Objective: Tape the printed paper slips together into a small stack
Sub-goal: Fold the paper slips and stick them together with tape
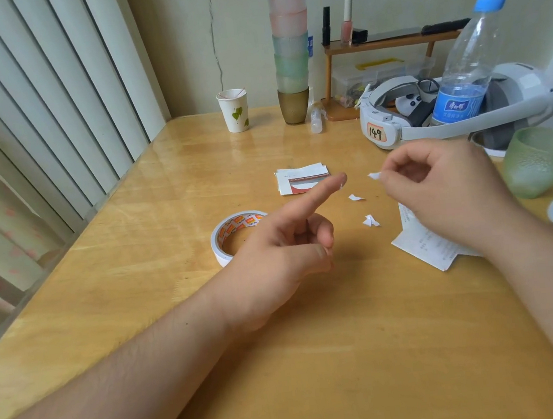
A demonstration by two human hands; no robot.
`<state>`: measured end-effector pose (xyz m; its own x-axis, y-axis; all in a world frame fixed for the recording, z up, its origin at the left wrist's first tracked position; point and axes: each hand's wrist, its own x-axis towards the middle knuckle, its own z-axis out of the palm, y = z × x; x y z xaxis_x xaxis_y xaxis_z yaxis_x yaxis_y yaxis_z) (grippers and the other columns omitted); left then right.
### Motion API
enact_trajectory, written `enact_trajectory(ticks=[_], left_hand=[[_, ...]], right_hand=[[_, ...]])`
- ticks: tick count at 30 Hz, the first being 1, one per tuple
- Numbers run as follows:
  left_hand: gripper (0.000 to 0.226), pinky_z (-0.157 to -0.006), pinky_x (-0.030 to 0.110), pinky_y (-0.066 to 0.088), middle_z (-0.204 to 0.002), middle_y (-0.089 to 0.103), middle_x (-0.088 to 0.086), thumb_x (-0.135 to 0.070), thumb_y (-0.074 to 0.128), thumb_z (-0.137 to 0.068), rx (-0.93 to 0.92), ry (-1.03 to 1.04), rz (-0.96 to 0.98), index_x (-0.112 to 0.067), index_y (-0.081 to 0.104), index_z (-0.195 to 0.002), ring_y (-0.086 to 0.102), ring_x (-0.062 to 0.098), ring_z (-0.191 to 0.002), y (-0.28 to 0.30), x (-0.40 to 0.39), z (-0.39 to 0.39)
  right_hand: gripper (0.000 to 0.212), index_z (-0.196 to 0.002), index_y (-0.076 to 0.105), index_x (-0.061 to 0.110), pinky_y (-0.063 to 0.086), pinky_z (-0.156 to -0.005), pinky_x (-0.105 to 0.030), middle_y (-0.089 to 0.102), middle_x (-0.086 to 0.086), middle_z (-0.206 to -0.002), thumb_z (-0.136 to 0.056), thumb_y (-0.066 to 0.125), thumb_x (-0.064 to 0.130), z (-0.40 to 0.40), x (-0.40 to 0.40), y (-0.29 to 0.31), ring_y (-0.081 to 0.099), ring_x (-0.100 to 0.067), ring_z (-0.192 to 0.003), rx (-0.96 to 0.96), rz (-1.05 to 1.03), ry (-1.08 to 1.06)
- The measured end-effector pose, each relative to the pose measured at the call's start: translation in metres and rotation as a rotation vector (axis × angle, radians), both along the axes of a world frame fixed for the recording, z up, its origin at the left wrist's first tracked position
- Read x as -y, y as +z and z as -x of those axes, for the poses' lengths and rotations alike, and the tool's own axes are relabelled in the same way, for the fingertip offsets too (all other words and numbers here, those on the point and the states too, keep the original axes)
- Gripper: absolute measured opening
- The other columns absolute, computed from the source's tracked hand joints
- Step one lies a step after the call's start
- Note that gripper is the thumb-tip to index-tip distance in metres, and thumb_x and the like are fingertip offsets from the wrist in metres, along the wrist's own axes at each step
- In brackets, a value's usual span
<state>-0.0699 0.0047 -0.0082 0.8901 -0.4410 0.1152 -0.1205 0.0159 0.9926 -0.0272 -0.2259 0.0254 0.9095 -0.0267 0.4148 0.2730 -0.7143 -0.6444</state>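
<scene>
A: Glossy wooden bench (150, 203), honey grain. Left hand (287, 253) raised over it, index finger straight and pointing forward, a tiny white fleck on the tip; the other fingers curl in on nothing.

B: Right hand (438, 187)?

A: Fingers bunched, thumb and fingertip pinching a small crumpled white scrap (374, 175). Two more torn scraps (356, 197) lie on the wood between the hands.

B: The slips?

A: A small squared stack of printed slips (302, 178), white with a red band, flat on the bench just beyond the left fingertip. A longer printed receipt (424, 244) lies partly under the right wrist.

B: Tape?

A: White roll of tape (233, 235), orange-printed core, flat on the bench, part hidden by the left hand.

B: Behind?

A: Paper cup (234, 110), clear plastic bottle (465, 63) with blue cap, frosted green glass (538, 162).
</scene>
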Motion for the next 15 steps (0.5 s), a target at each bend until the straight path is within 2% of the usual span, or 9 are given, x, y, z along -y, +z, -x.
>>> enact_trajectory(ticks=[3,5,7,10,12,13,15], left_hand=[[0.082,-0.087,0.038,0.047,-0.090,0.052,0.003,0.005,0.057,-0.076,-0.019,0.005,-0.036,-0.038,0.058,-0.146,0.048,0.022,-0.085,-0.002,0.002,-0.001],[0.080,-0.089,0.044,0.045,-0.089,0.054,0.001,0.003,0.058,-0.075,-0.037,0.009,-0.056,-0.040,0.061,-0.143,0.048,0.022,-0.084,-0.004,0.003,-0.003],[0.079,-0.090,0.046,0.044,-0.088,0.055,0.000,0.002,0.059,-0.074,-0.057,0.015,-0.056,-0.040,0.063,-0.141,0.049,0.022,-0.084,-0.006,0.003,-0.004],[0.078,-0.090,0.045,0.044,-0.087,0.056,0.000,0.002,0.060,-0.073,-0.074,0.019,-0.047,-0.039,0.063,-0.140,0.050,0.020,-0.083,-0.007,0.003,-0.005],[0.078,-0.091,0.044,0.045,-0.088,0.057,-0.001,0.002,0.061,-0.074,-0.082,0.014,-0.048,-0.039,0.063,-0.140,0.051,0.019,-0.083,-0.007,0.003,-0.006],[0.078,-0.091,0.044,0.045,-0.088,0.057,-0.001,0.002,0.061,-0.074,-0.083,0.012,-0.055,-0.039,0.063,-0.141,0.051,0.019,-0.084,-0.008,0.003,-0.006],[0.078,-0.091,0.044,0.045,-0.089,0.057,-0.001,0.002,0.061,-0.075,-0.083,0.010,-0.062,-0.038,0.062,-0.142,0.052,0.019,-0.084,-0.009,0.003,-0.007]], right_hand=[[0.011,-0.078,0.074,0.030,0.036,-0.059,-0.007,0.065,0.014,-0.069,-0.089,0.077,0.028,-0.008,0.013,-0.008,0.059,0.001,-0.071,-0.042,0.186,-0.013],[0.011,-0.079,0.074,0.032,0.039,-0.063,-0.009,0.066,0.015,-0.070,-0.088,0.078,0.027,-0.015,0.011,-0.019,0.060,0.002,-0.071,-0.080,0.223,0.003],[0.010,-0.081,0.074,0.031,0.042,-0.064,-0.010,0.067,0.013,-0.070,-0.087,0.078,0.024,-0.018,0.006,-0.027,0.061,0.001,-0.071,-0.102,0.228,0.021],[0.011,-0.085,0.075,0.032,0.045,-0.066,-0.018,0.068,0.012,-0.072,-0.090,0.075,0.022,-0.022,0.002,-0.031,0.061,0.000,-0.074,-0.110,0.239,0.054],[0.016,-0.090,0.077,0.031,0.042,-0.064,-0.012,0.069,0.016,-0.075,-0.094,0.068,0.018,-0.022,0.002,-0.031,0.062,0.003,-0.074,-0.134,0.241,0.079],[0.021,-0.092,0.077,0.031,0.038,-0.061,-0.006,0.070,0.019,-0.075,-0.096,0.064,0.015,-0.021,0.003,-0.030,0.061,0.008,-0.073,-0.146,0.236,0.090],[0.029,-0.095,0.078,0.030,0.038,-0.058,-0.002,0.068,0.024,-0.075,-0.098,0.057,0.009,-0.020,0.004,-0.028,0.056,0.018,-0.069,-0.156,0.228,0.105]])
